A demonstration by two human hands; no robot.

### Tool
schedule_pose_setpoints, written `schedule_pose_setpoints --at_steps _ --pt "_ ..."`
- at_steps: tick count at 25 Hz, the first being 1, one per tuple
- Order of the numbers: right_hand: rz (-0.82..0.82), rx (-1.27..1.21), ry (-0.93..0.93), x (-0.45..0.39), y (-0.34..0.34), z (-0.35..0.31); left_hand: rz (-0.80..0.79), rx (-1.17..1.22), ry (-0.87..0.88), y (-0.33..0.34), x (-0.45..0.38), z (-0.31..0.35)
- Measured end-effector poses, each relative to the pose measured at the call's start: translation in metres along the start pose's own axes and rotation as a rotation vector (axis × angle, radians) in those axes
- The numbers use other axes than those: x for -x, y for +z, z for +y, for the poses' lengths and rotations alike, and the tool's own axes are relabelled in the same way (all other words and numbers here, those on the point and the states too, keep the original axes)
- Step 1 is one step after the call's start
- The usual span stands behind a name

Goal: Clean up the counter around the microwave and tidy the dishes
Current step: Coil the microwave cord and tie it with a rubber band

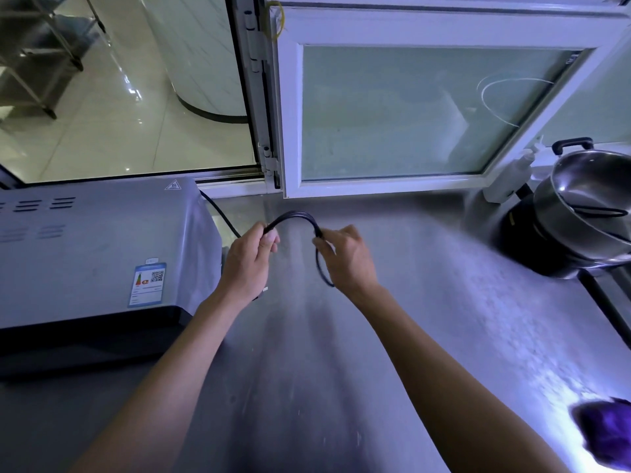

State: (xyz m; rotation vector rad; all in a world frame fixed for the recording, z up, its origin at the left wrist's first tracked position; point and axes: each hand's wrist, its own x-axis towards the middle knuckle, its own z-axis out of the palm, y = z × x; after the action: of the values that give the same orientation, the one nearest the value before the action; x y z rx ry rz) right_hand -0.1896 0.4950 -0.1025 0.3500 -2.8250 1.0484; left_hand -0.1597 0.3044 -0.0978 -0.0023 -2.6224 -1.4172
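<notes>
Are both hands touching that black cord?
Touching. The head view shows the left hand and the right hand each gripping the thin black power cord, which arches between them above the steel counter.

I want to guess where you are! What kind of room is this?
Probably a big working kitchen. There is a steel counter, a microwave on it, and stacked metal pots at the right. Both hands, left and right, hold a black cord.
</notes>
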Motion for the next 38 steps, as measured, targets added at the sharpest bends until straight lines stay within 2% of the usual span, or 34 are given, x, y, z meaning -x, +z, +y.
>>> schedule_pose_setpoints --at_steps 5,12,18,23,31,38 --pt "-0.066 -0.158 0.109 -0.013 0.018 -0.013 -0.044 0.122 -0.057 -0.006 -0.013 -0.018" --pt "-0.079 -0.416 0.252 -0.025 0.035 -0.031 0.004 0.182 -0.107 0.002 -0.023 -0.012" --pt "-0.138 -0.28 0.168 -0.029 0.049 -0.032 0.005 0.2 -0.102 0.002 -0.024 -0.001" --pt "-0.091 -0.289 0.172 -0.03 0.053 -0.034 -0.014 0.212 -0.106 -0.001 -0.02 0.007" --pt "-0.055 -0.279 0.141 -0.032 0.051 -0.038 -0.138 0.295 -0.129 -0.002 -0.023 -0.003" --pt "-0.015 -0.277 0.111 -0.03 0.051 -0.039 -0.127 0.347 -0.113 -0.002 -0.022 -0.002"
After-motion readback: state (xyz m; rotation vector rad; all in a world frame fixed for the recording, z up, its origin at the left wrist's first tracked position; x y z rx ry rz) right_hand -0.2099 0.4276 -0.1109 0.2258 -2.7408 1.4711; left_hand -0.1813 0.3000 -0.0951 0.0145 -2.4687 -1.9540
